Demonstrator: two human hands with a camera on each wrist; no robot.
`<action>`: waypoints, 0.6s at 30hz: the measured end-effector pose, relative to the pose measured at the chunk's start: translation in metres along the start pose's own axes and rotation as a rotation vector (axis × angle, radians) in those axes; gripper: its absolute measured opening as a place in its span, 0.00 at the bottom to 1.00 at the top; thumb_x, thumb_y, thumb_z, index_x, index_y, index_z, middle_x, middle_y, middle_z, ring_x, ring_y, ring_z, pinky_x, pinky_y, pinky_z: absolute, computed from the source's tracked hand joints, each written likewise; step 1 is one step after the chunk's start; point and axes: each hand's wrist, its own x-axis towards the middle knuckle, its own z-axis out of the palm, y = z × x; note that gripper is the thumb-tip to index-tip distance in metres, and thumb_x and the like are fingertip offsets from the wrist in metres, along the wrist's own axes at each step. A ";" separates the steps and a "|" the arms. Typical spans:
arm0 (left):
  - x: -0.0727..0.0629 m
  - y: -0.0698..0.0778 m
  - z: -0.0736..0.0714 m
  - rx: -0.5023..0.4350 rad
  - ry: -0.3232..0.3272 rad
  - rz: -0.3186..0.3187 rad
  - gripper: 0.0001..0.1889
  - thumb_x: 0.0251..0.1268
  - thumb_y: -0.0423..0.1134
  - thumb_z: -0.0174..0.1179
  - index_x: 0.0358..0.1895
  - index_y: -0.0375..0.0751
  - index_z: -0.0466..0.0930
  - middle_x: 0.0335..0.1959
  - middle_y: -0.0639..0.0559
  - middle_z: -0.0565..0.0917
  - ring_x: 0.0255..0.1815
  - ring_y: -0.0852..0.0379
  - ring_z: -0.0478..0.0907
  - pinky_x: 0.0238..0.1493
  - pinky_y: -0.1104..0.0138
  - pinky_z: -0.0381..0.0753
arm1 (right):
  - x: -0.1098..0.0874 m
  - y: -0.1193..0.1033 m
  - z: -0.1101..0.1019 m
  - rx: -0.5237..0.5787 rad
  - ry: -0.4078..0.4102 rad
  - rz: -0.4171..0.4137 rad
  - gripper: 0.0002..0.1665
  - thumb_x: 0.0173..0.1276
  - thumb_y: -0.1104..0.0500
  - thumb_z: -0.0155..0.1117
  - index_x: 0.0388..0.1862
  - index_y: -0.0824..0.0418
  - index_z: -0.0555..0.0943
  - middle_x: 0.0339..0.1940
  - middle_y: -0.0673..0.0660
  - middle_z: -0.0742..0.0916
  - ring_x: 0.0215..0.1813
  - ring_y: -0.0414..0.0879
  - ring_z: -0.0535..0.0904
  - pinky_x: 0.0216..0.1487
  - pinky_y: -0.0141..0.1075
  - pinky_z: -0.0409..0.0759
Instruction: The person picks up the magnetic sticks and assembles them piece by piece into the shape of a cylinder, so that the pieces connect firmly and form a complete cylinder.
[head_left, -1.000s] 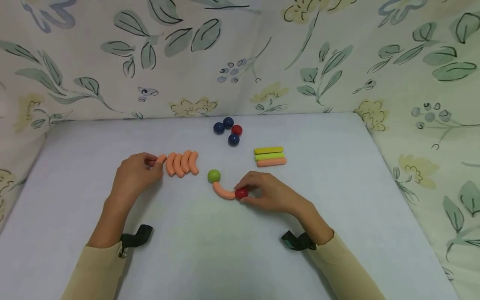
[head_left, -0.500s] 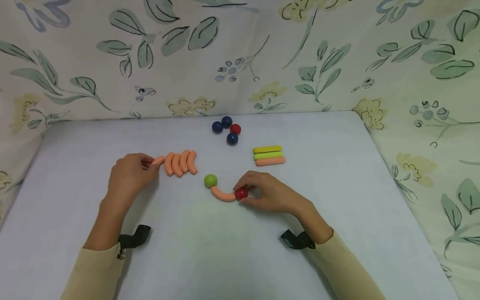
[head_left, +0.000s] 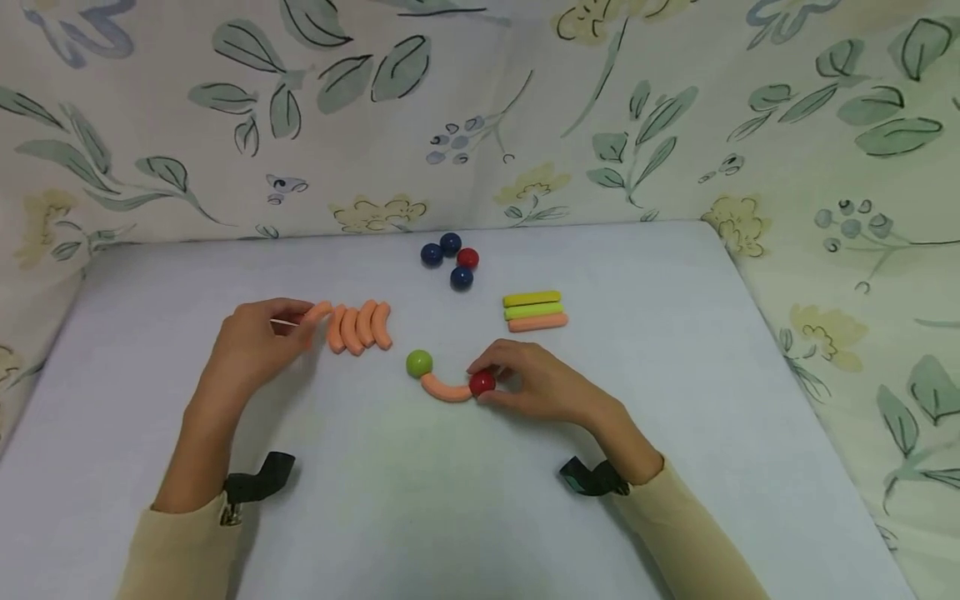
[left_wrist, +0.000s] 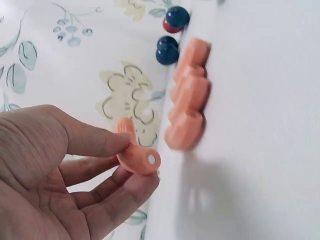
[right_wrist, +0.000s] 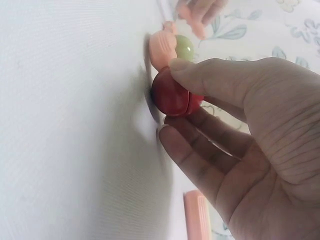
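In the head view my left hand (head_left: 258, 342) pinches a curved orange rod (head_left: 318, 312) between thumb and fingers. Up close, that rod (left_wrist: 135, 157) has a small shiny disc in its end and appears held clear of the table. Just right of it several matching curved rods (head_left: 366, 323) lie side by side. My right hand (head_left: 543, 383) grips a red ball (head_left: 482, 383) with thumb and fingertips. Another curved orange rod (head_left: 446, 390) touches that ball, and a green ball (head_left: 419, 363) sits at the rod's far end.
Toward the back of the white table (head_left: 420, 500), dark blue balls (head_left: 461, 278) cluster with a second red ball (head_left: 467, 258). Straight rods in yellow (head_left: 532, 298), lime (head_left: 533, 311) and orange (head_left: 537, 322) lie beyond my right hand. Floral cloth (head_left: 465, 100) hangs behind.
The rod in my left hand has turned and seems to have come up off the table. The green ball has shifted slightly left and nearer me. My right hand keeps its grip on the red ball.
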 end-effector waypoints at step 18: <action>0.023 0.077 0.048 -0.211 -0.275 0.140 0.22 0.76 0.46 0.65 0.67 0.42 0.82 0.58 0.41 0.88 0.54 0.46 0.88 0.45 0.63 0.85 | -0.001 0.003 0.000 0.013 0.009 0.029 0.18 0.72 0.57 0.75 0.60 0.53 0.88 0.52 0.48 0.89 0.53 0.39 0.83 0.58 0.36 0.85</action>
